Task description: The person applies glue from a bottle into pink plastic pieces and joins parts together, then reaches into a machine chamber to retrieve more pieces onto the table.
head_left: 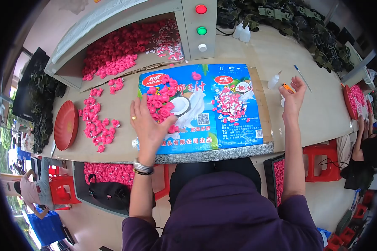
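Note:
My left hand [145,127] is open, thumb and fingers spread, at the left side of a blue printed cardboard sheet [199,138]. Beside and partly under its fingers lies a heap of pink rounded plastic parts [162,100]. Farther right on the sheet is a pile of small pink-and-white pieces [231,104]. My right hand [295,98] is raised past the sheet's right edge, thumb and fingertips closed around a small orange and dark piece [287,88] of unclear kind. A small white dropper bottle [273,82] stands just left of that hand.
A grey box with lit buttons [201,30] stands at the back, with pink parts inside. A red dish [66,125] and loose pink parts [97,119] lie left. White bottles [244,34] stand behind, a blue pen-like tool [302,77] lies right. Other people sit nearby.

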A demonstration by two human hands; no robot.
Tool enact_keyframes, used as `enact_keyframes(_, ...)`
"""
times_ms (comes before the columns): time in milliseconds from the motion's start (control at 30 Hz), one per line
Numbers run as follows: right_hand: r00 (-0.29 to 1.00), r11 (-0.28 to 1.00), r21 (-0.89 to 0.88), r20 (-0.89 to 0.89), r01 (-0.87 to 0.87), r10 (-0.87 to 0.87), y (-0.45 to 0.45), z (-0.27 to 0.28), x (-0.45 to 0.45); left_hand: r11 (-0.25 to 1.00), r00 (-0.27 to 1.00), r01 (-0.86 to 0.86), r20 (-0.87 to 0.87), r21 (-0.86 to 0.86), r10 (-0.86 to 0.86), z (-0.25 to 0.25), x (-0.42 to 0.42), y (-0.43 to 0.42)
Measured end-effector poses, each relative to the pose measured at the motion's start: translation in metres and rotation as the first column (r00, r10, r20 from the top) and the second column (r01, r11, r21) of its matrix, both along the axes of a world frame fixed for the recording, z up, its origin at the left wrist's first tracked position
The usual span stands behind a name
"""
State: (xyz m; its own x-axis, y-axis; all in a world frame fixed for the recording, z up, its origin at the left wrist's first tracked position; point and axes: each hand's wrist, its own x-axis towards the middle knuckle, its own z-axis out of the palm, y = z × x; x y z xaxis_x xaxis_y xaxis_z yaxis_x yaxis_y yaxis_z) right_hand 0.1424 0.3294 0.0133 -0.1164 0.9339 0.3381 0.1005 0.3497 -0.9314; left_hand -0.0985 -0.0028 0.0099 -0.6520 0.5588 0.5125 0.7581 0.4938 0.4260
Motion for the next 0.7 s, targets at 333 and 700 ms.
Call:
enact_keyframes(333, 0.938, 0.965, -0.152, 0.244, -0.212, 0.244, 0.033, -0.019, -0.024, 0.946, 0.945, 0.279, 0.222, -0.166, -0.240, -0.008, -0.008, -0.002)
enact_keyframes(700, 0.921, 0.962, -0.083, 0.278, -0.261, 0.274, 0.026, -0.014, -0.030, 0.985, 0.980, 0.156, 0.134, -0.069, -0.146, -0.005, 0.016, 0.008)
